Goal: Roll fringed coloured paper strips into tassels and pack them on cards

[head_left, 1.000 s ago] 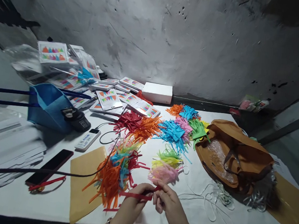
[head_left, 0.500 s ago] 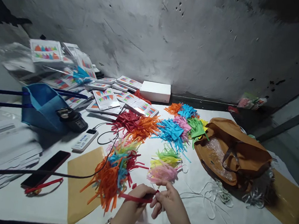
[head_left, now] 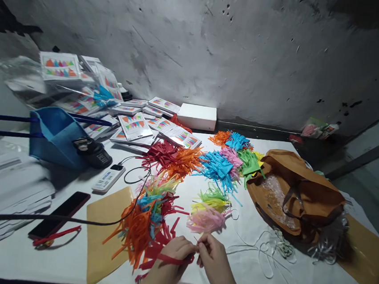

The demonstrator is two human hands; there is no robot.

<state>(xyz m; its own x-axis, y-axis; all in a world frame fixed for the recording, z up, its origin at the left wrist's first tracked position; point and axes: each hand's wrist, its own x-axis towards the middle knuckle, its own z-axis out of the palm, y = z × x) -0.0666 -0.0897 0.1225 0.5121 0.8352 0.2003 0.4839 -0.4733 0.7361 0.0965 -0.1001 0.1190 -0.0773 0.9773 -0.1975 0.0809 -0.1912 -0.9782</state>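
Note:
My left hand (head_left: 171, 256) is closed on a red fringed paper tassel (head_left: 162, 251) at the near edge of the white table (head_left: 47, 258). Its strips fan out to the left, over a pile of orange, blue and red tassels (head_left: 143, 227). My right hand (head_left: 214, 256) pinches a thin white string (head_left: 266, 252) right at the tassel's top end, fingertips meeting those of the left hand. A pink and yellow-green tassel pile (head_left: 207, 213) lies just beyond the hands.
More coloured tassels (head_left: 219, 162) fill the table's middle. A brown bag (head_left: 300, 193) sits right, a blue bag (head_left: 56, 136) left. Printed packets (head_left: 137, 126) and a white box (head_left: 198, 116) stand by the wall. A phone (head_left: 60, 214), remote (head_left: 108, 179) and black cable (head_left: 68, 219) lie left.
The red tassel's strips have spread open to the left beneath my left hand. Both hands have drawn closer together at its top end.

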